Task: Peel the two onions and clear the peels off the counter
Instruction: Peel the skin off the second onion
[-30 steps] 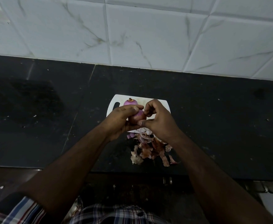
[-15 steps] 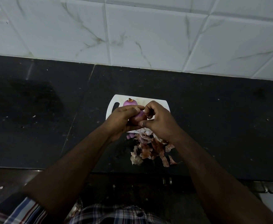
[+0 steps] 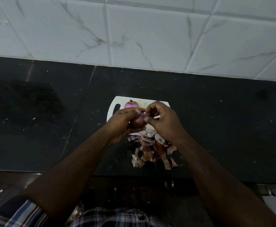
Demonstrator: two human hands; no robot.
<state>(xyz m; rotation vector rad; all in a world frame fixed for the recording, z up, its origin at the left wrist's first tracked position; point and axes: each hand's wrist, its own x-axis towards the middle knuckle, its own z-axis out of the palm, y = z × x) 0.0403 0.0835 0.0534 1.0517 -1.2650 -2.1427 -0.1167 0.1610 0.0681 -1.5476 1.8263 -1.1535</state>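
My left hand (image 3: 123, 122) grips a partly peeled reddish onion (image 3: 138, 121) above the white cutting board (image 3: 116, 106). My right hand (image 3: 163, 121) is against the onion's right side, thumb and curled fingers pinching at its skin. A second onion (image 3: 131, 104), purple and peeled, sits on the board just behind my hands. A heap of brown and white onion peels (image 3: 152, 149) lies on the black counter (image 3: 224, 128) in front of the board, below my right wrist.
A white marble-tiled wall (image 3: 150, 33) rises behind the counter. The counter's front edge runs just below the peels. A small purple onion scrap (image 3: 131, 138) lies beside the heap. Specks of peel dot the counter.
My left thumb has slid up over the top of the onion, which has turned a little in my fingers. My right fingertips have shifted on its skin. The peels have not moved.
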